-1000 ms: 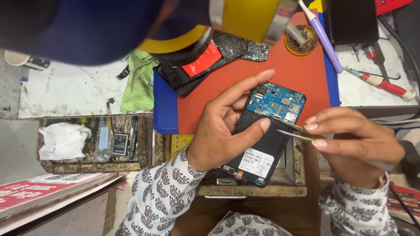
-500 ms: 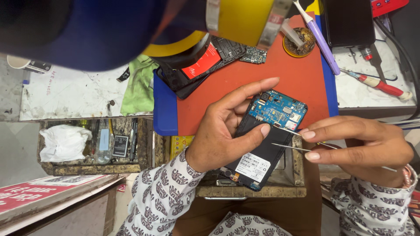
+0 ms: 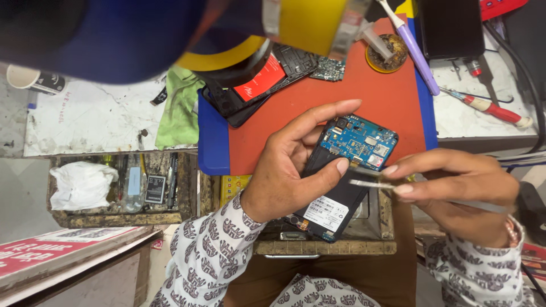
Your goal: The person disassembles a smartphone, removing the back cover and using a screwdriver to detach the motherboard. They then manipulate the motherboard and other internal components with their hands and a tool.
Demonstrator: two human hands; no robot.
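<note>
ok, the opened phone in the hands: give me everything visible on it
The opened phone has its back cover off: a blue circuit board with small metal-shielded chips fills the upper end, a black battery with a white label fills the lower part. It is tilted, board end up and to the right, above the orange mat. The left hand grips it, thumb on the battery's edge and forefinger over the top. The right hand holds metal tweezers with tips at its right edge.

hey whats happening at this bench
A person holds an opened phone, its back cover off and its blue circuit board exposed, in the left hand. The right hand pinches metal tweezers, their tips beside the board's edge. Another dismantled phone lies on the red mat behind.
</note>
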